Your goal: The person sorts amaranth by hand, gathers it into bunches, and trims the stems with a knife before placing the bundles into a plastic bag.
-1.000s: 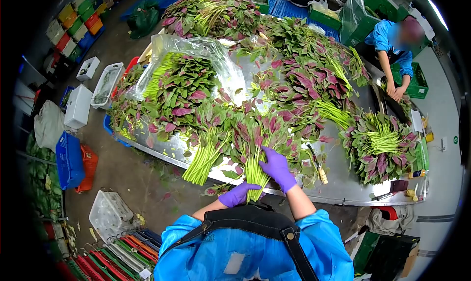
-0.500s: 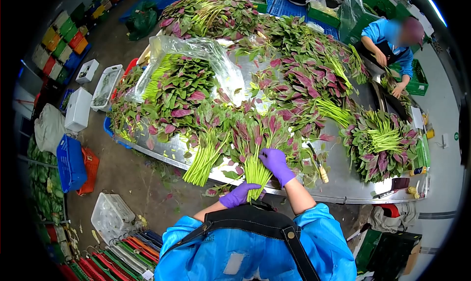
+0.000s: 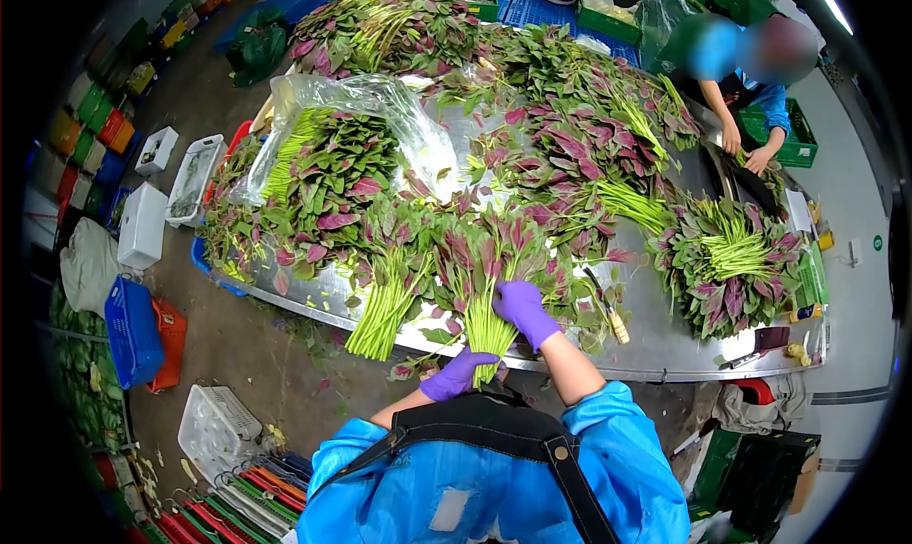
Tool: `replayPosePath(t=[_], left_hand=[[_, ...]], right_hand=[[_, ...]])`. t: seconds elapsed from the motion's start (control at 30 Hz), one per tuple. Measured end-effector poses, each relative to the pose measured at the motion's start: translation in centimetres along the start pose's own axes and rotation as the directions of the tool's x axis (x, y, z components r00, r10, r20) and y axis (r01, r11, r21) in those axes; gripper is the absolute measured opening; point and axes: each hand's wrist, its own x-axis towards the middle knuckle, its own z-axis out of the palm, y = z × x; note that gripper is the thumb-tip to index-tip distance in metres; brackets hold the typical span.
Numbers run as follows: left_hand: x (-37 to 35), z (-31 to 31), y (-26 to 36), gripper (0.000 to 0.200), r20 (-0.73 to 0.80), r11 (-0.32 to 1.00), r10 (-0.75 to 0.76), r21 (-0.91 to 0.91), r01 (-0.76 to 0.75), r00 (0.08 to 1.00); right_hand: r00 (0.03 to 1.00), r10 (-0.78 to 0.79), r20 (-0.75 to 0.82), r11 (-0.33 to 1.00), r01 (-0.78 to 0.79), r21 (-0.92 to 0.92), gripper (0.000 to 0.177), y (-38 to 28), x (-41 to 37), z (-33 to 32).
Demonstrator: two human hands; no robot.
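Observation:
A bunch of red-and-green amaranth (image 3: 491, 330) stands at the table's near edge, its pale stems toward me and its leaves pointing away. My left hand (image 3: 459, 375), in a purple glove, is closed around the lower stem ends. Higher up on the right side, my right hand (image 3: 524, 311), also gloved in purple, closes on the stems just below the leaves; its fingertips are partly hidden. Another amaranth bunch (image 3: 382, 316) lies just to the left. To the right, a knife (image 3: 616, 324) with a pale handle rests among loose leaves.
Amaranth piles (image 3: 579, 145) cover much of the metal table (image 3: 665, 354). Clear plastic (image 3: 418, 131) drapes over the left heap. A large bundle (image 3: 731, 259) lies at right. A co-worker (image 3: 746, 88) handles greens at the far right. Crates (image 3: 135, 330) stand on the floor at left.
The view has shifted slightly, moving the table a little up and left in the picture. Both my hands keep hold of the same bunch. The co-worker's head and hands have moved.

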Motion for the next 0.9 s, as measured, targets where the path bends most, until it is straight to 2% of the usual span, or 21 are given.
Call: replayPosePath(t=[0.03,0.07,0.1,0.17,0.2,0.27,0.33,0.37,0.4,0.43,0.47,0.5,0.57,0.6,0.63,0.67,0.7,0.77,0.83,0.9], left_hand=[[0.2,-0.5,-0.4,0.038,-0.035,1.0,0.007,-0.029,-0.008,0.999],[0.3,-0.6,-0.5,0.037,-0.07,0.998,0.014,-0.062,-0.018,0.997],[0.2,-0.6,-0.6,0.037,-0.072,0.997,0.02,-0.07,-0.025,0.997],[0.1,-0.6,-0.4,0.032,-0.126,0.99,-0.01,-0.141,-0.008,0.992],[0.1,-0.6,-0.4,0.029,-0.063,0.989,-0.012,-0.151,0.002,0.998],[0.5,-0.7,-0.5,0.027,-0.082,0.986,-0.039,-0.165,0.025,0.996],[0.7,-0.7,-0.5,0.028,-0.096,0.973,-0.103,-0.215,0.081,0.99],[0.9,-0.6,-0.6,0.028,-0.09,0.973,-0.106,-0.213,0.084,0.99],[1.2,-0.7,-0.9,0.029,-0.119,0.962,-0.118,-0.261,0.083,0.986],[1.4,-1.0,-1.1,0.031,-0.149,0.948,-0.13,-0.308,0.079,0.98],[1.6,-1.5,-1.4,0.035,-0.09,0.96,-0.077,-0.277,0.05,0.993],[1.7,-1.9,-1.7,0.035,-0.095,0.96,-0.076,-0.277,0.047,0.993],[1.1,-0.4,-0.3,0.036,-0.047,0.93,-0.005,-0.367,-0.012,0.999],[1.3,-0.7,-0.4,0.037,0.017,0.931,0.016,-0.364,-0.009,1.0],[1.2,-0.9,-0.5,0.037,0.016,0.932,0.023,-0.363,-0.015,1.0],[1.0,-1.1,-0.8,0.036,-0.079,0.955,-0.021,-0.298,-0.004,0.997],[1.0,-1.3,-1.0,0.036,-0.165,0.975,-0.056,-0.223,0.018,0.985],[0.8,-0.2,-0.5,0.032,-0.122,0.956,0.021,-0.287,-0.056,0.992],[1.4,-1.3,-1.1,0.032,-0.079,0.959,0.007,-0.282,-0.029,0.997],[2.2,-2.9,-1.9,0.033,-0.021,0.948,-0.054,-0.316,0.045,0.998]], right_hand=[[0.996,-0.092,0.017,0.996,0.092,-0.006,0.026,0.0,-0.1,-0.4],[0.986,-0.16,-0.042,0.985,0.163,0.055,0.022,-0.3,-1.3,-1.1],[0.985,-0.167,-0.036,0.984,0.169,0.05,0.022,-0.2,-2.5,-1.3],[0.977,-0.215,-0.006,0.946,0.21,0.246,0.024,0.2,-4.3,-1.6],[0.977,-0.215,-0.003,0.948,0.209,0.24,0.024,0.5,-5.0,-1.3],[0.964,-0.265,0.001,0.889,0.243,0.387,0.022,1.1,-5.8,-1.0],[0.972,-0.236,-0.013,0.872,0.217,0.438,0.022,1.7,-5.9,-0.6],[0.976,-0.216,-0.025,0.848,0.2,0.49,0.022,1.9,-5.9,-0.5],[0.989,-0.147,0.012,0.816,0.114,0.566,0.02,2.2,-5.9,-0.5],[0.989,-0.146,0.01,0.816,0.115,0.567,0.02,2.5,-6.0,-0.4],[0.994,-0.01,0.108,0.601,-0.081,0.795,0.018,2.8,-6.3,-0.2],[0.966,0.084,0.246,0.302,-0.26,0.917,0.017,3.0,-6.6,0.0],[0.955,0.096,0.279,0.311,-0.295,0.903,0.013,2.7,-7.4,0.2],[0.994,0.113,0.002,0.485,-0.057,0.873,0.012,2.6,-7.8,0.9],[0.957,0.075,-0.281,0.642,0.169,0.748,0.011,2.3,-8.0,0.9],[0.979,0.1,-0.179,0.454,0.115,0.884,0.013,1.9,-8.3,0.9],[0.931,-0.055,-0.36,0.69,0.296,0.661,0.016,1.5,-8.4,0.7],[0.896,-0.211,-0.39,0.694,0.418,0.586,0.019,1.3,-8.2,1.2],[0.982,-0.135,-0.134,0.396,0.178,0.901,0.021,0.3,-8.7,0.8],[0.983,0.038,0.178,0.282,-0.181,0.942,0.025,1.1,-9.0,1.5]])
